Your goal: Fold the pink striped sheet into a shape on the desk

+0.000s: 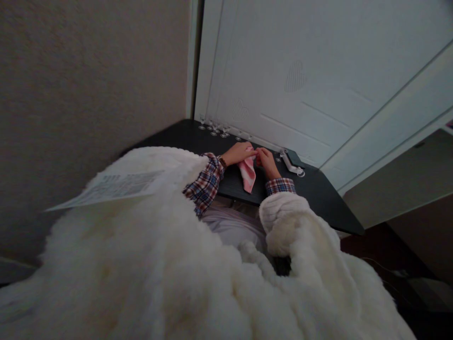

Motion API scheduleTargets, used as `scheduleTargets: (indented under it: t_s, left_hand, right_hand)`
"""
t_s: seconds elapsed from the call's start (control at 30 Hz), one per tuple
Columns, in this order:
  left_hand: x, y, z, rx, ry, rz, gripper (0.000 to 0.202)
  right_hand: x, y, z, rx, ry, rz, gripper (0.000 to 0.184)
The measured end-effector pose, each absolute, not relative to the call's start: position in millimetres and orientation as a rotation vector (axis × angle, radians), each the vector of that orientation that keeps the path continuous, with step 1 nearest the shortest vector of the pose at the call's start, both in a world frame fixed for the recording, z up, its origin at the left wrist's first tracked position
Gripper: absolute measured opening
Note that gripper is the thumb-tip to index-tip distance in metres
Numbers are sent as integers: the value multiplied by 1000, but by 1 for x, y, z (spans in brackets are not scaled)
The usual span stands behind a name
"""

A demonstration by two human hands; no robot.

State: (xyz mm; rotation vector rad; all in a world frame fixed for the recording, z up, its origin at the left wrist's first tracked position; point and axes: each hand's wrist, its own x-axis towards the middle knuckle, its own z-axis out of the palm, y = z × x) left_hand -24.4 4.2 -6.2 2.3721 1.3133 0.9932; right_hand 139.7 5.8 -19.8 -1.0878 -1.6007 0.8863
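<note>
A pink and white cloth (248, 174) hangs down toward the front of a black tabletop (230, 182). My left hand (238, 153) is closed around its upper part, with a beaded bracelet at the wrist. Close against it, my right hand (267, 162) pinches at the upper right edge of the cloth, fingertips together. Whether anything small is wrapped inside the cloth I cannot tell. Several small clear stemmed glasses (214, 127) stand along the back edge of the table, beyond my left hand.
To the right of my hands lie a white device with a ring (292, 163) and a dark flat object (295, 158). A white panel with heart patterns (279, 71) rises behind the table, and a wall (106, 71) borders it at left. My fluffy white garment (159, 264) fills the foreground.
</note>
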Motion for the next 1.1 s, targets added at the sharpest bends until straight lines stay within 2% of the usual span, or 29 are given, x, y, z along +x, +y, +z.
scheduleTargets:
  t_s: [0.23, 0.57, 0.97, 1.1]
  left_hand:
    - [-24, 0, -4, 2390, 1303, 978, 40]
    - [-24, -1, -2, 2405, 1316, 949, 41]
    - [-24, 1, -4, 2405, 1310, 950, 40]
    - [-24, -1, -3, 2414, 1308, 949, 38]
  right_hand:
    - [142, 9, -22, -1109, -1604, 892, 32]
    - [140, 7, -21, -1058, -1604, 894, 14]
    - [139, 5, -19, -1059, -1604, 861, 16]
    - [141, 9, -22, -1046, -1617, 848, 26]
